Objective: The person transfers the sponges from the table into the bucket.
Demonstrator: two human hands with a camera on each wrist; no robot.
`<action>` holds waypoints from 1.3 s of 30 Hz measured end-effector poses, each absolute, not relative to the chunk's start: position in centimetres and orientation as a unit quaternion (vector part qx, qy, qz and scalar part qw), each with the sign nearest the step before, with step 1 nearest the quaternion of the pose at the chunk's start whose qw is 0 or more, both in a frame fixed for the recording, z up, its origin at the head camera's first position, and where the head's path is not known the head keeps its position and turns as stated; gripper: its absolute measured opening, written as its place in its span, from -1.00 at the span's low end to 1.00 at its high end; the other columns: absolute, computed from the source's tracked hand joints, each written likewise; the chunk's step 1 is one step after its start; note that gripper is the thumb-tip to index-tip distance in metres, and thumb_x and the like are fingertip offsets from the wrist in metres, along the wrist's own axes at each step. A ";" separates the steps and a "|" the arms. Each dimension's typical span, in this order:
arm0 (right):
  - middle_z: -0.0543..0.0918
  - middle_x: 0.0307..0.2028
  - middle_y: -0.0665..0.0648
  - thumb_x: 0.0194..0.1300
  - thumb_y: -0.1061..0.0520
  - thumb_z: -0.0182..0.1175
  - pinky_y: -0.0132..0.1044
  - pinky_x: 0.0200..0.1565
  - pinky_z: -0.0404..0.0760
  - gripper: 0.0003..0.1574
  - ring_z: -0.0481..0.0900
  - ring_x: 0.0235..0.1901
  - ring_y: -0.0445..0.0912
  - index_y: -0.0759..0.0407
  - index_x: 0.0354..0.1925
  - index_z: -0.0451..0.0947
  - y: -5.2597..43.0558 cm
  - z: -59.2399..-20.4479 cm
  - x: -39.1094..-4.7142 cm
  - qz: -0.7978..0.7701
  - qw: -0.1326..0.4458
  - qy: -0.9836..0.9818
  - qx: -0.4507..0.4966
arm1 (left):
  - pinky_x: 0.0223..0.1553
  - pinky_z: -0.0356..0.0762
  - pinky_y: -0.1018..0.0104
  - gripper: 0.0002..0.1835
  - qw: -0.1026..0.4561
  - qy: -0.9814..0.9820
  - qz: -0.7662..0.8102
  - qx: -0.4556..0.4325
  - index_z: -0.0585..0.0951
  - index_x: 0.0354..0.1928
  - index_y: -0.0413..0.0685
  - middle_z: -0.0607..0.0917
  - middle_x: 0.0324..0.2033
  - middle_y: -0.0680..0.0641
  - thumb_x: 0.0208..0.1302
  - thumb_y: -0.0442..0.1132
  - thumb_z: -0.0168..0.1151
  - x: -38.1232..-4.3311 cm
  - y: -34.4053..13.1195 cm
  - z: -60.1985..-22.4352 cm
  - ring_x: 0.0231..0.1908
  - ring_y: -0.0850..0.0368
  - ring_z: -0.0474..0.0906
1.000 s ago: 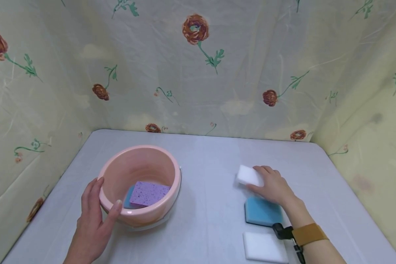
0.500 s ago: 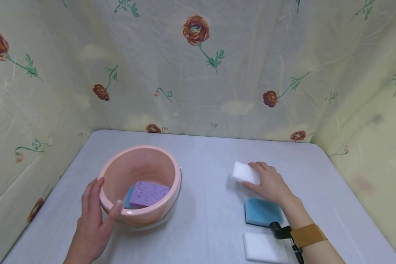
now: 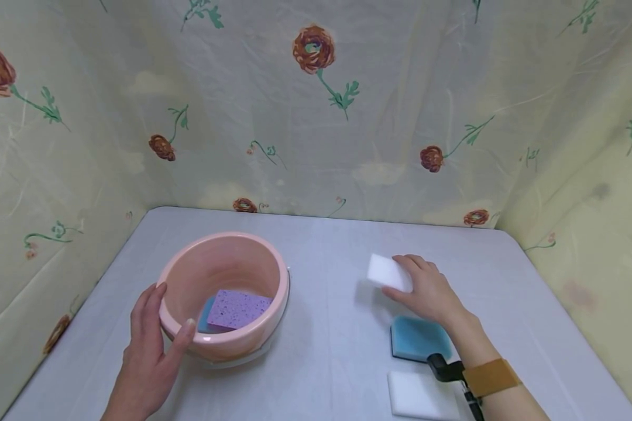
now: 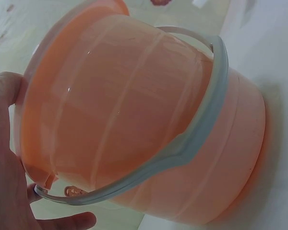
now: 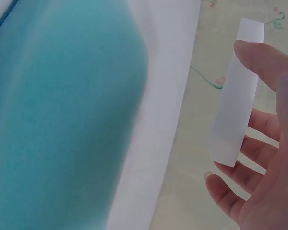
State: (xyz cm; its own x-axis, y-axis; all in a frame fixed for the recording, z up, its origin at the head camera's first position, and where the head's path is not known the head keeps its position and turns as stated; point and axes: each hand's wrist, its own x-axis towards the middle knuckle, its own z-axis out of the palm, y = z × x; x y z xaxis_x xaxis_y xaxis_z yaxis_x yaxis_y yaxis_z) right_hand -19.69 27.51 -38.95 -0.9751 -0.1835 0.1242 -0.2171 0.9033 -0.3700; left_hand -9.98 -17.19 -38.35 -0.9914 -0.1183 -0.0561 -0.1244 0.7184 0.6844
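Note:
My right hand point(image 3: 429, 292) pinches a white melamine sponge point(image 3: 390, 272) between thumb and fingers, raised off the table, with its shadow below. The right wrist view shows the thumb on one face of that white sponge point(image 5: 233, 105) and fingers behind it. My left hand point(image 3: 147, 351) grips the rim of a pink bucket point(image 3: 226, 345), thumb on the near edge and fingers at the left. Inside the bucket lies a purple sponge point(image 3: 238, 309) partly over a blue one point(image 3: 204, 316). Its grey handle point(image 4: 182, 148) hangs down the outside in the left wrist view.
A blue sponge point(image 3: 420, 339) with a dark underside lies on the white table point(image 3: 326, 362) below my right forearm. Nearer the front is another white sponge point(image 3: 421, 394). A flowered curtain point(image 3: 379, 117) encloses the back and sides.
The right hand has lifted the white sponge a little and moved it slightly left and away from the blue sponge. The left hand and bucket stay put.

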 end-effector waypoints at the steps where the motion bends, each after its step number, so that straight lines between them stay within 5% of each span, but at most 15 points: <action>1: 0.43 0.28 0.42 0.26 -0.14 0.40 0.31 0.05 0.50 -0.12 0.42 0.14 0.33 0.27 0.36 0.37 27.4 -38.9 -19.7 0.196 0.044 -0.974 0.104 | 0.25 0.16 -0.42 -0.04 0.004 0.927 0.369 -0.065 -0.35 0.60 0.09 -0.37 0.55 -0.17 0.49 0.28 -0.06 -10.0 -17.2 -38.4 0.40 -0.46 0.09; 39: 0.43 0.31 0.34 0.25 -0.16 0.40 0.24 0.03 0.55 -0.12 0.43 0.14 0.26 0.21 0.38 0.38 23.0 -35.8 -19.5 0.207 0.073 -0.963 0.154 | 0.20 0.22 -0.43 -0.07 -0.029 0.928 0.369 -0.042 -0.29 0.61 0.06 -0.30 0.55 -0.20 0.51 0.22 -0.02 -9.9 -17.4 -38.7 0.37 -0.50 0.14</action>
State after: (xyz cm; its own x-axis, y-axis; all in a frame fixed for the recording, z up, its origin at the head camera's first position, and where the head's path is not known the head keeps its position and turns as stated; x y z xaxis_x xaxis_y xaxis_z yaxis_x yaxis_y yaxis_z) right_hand -19.48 23.04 -35.84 -0.9417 -0.2674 0.2042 -0.3277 0.8667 -0.3761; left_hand -9.91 -17.43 -38.68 -0.9947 -0.1005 0.0231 -0.0571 0.7237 0.6877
